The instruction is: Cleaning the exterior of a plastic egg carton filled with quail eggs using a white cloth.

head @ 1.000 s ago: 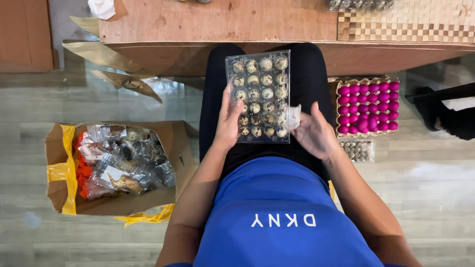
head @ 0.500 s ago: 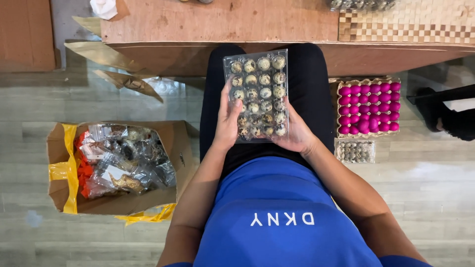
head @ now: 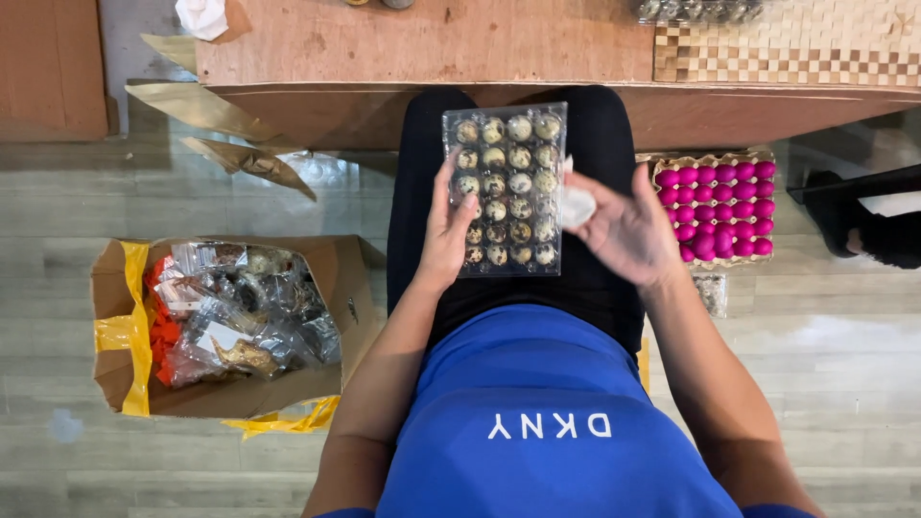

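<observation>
Egg tray hides left fingertips.

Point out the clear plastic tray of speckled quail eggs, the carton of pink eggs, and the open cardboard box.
Clear plastic tray of speckled quail eggs (head: 506,187): head view, middle of lid.
Carton of pink eggs (head: 721,206): head view, centre egg rows.
Open cardboard box (head: 347,278): head view, right inner wall.

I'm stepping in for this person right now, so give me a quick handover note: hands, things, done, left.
Left hand holds the left edge of the clear egg tray, which rests on the lap. Right hand is lifted just off its right edge, its fingers pinching a small whitish scrap. The tray is full of speckled eggs. Pink eggs sit in a carton on the floor to the right, an open cardboard box of wrappers to the left. Whether the tray is sealed is unclear.
</observation>
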